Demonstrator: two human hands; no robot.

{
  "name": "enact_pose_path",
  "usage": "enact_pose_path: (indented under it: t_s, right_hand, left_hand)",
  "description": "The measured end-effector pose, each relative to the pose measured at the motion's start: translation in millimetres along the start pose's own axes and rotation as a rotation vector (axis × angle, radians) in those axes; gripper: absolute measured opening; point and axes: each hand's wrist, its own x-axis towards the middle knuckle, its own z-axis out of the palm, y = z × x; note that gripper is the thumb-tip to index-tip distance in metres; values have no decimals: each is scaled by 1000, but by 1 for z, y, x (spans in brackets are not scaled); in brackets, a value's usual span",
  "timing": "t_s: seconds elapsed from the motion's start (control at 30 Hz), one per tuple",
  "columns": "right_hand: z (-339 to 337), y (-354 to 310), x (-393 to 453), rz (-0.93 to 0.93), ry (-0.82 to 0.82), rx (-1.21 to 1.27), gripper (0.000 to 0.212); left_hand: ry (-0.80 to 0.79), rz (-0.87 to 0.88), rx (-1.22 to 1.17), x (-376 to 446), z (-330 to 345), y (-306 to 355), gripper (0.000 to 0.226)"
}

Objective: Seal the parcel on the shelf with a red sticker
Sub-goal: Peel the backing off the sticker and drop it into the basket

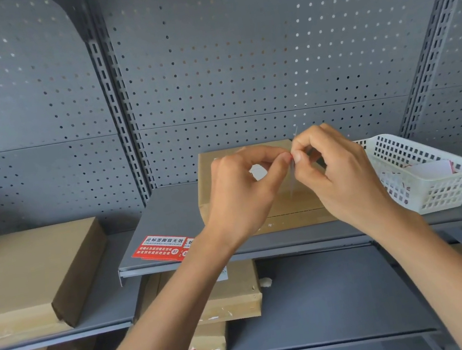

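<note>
A flat brown parcel [286, 210] lies on the grey shelf [169, 212] right in front of me. Above it, my left hand [241, 191] and my right hand [342, 171] meet fingertip to fingertip, both pinching one thin sticker sheet [293, 176]. The sheet stands edge-on, with a sliver of red showing at the pinch and pale backing hanging below. More red stickers [161, 247] with white print lie in a small pile at the shelf's front left edge.
A white slotted plastic basket [425, 173] holding paper scraps stands on the shelf to the right of the parcel. Other brown parcels rest on the left shelf [36, 277] and on the lower shelves [231, 294]. Grey pegboard backs the unit.
</note>
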Motion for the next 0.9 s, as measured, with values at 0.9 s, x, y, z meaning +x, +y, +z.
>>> enact_pose_path:
  t_s: [0.9]
  right_hand:
    - [10, 18, -3, 466, 154, 354, 19]
  left_hand:
    - [161, -372, -226, 23, -28, -42, 25]
